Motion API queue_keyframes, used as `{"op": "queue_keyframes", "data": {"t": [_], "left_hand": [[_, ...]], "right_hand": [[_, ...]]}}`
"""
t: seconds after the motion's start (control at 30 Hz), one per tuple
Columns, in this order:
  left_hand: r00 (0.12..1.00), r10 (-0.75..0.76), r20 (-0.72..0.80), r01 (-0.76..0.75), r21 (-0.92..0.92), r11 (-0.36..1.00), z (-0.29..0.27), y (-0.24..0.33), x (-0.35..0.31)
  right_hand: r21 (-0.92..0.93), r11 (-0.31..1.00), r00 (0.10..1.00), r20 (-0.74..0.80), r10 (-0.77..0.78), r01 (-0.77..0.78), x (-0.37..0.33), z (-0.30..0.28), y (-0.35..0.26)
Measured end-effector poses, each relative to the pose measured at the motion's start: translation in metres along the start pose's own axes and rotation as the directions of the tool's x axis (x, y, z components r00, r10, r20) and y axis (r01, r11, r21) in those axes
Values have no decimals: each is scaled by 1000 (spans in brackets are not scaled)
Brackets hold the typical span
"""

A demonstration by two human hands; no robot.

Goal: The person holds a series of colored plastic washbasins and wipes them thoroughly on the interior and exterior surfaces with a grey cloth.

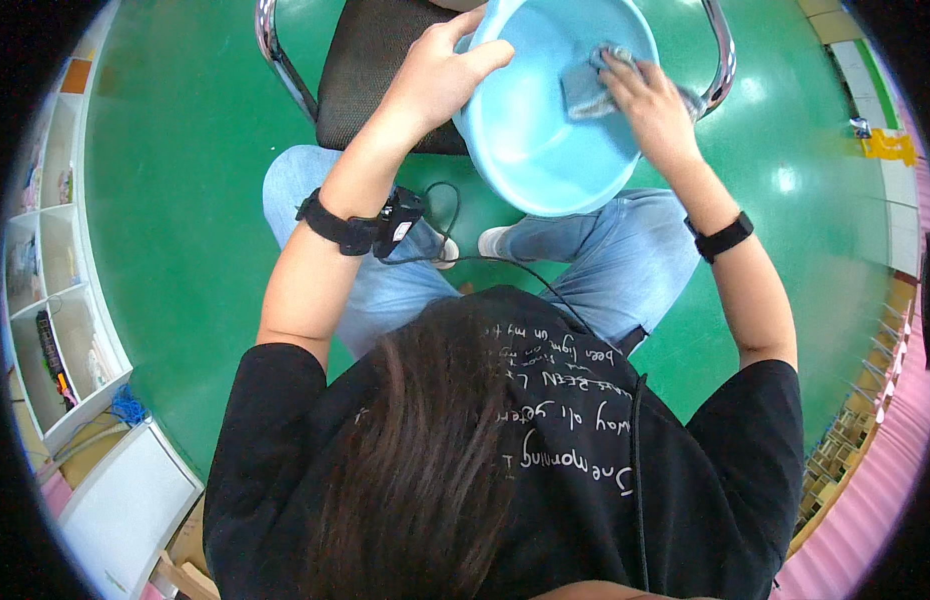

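A light blue plastic basin point(525, 130) is tilted on its side at the top of the view, its hollow turned toward me. My left hand point(445, 70) grips its left rim, thumb over the edge and the other fingers partly hidden behind the wall. Inside on the right, my right hand point(645, 105) presses a grey-blue cloth point(585, 92) against the wall, fingers bent over it. Part of the cloth hangs out beside the wrist. The basin's lower rim is close above my right thigh.
Behind the basin stands a black mesh chair point(370, 75) with chrome armrests point(723, 50). A thin black cable point(505, 262) runs from the left wrist device point(395, 220) across my lap. White shelves point(60, 240) line the left; small wooden chairs point(835, 440) stand at right.
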State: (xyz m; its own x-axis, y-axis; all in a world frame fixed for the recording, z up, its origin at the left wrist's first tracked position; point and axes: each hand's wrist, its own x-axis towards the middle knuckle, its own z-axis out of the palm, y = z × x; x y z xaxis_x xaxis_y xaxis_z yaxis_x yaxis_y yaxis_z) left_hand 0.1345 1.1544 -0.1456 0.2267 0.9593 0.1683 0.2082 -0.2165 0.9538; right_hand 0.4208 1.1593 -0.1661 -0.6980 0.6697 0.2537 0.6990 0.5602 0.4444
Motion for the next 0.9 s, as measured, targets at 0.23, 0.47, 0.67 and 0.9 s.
{"op": "queue_keyframes", "data": {"t": [0.23, 0.47, 0.67, 0.9], "left_hand": [[998, 61, -14, -62, -78, 995, 7, 39, 2], [985, 147, -88, -150, -33, 988, 7, 31, 7], [1000, -17, -9, 16, -65, 998, 1, 35, 2], [1000, 15, -3, -15, -77, 997, 1, -5, 1]], "right_hand": [[688, 704, 955, 294, -46, -178, -21, -6, -56], [912, -167, 920, 388, 47, -376, 9, -58, -102], [888, 442, 977, 189, -102, -126, -9, -26, -83], [435, 868, 971, 108, 215, -240, 2, 0, -20]]}}
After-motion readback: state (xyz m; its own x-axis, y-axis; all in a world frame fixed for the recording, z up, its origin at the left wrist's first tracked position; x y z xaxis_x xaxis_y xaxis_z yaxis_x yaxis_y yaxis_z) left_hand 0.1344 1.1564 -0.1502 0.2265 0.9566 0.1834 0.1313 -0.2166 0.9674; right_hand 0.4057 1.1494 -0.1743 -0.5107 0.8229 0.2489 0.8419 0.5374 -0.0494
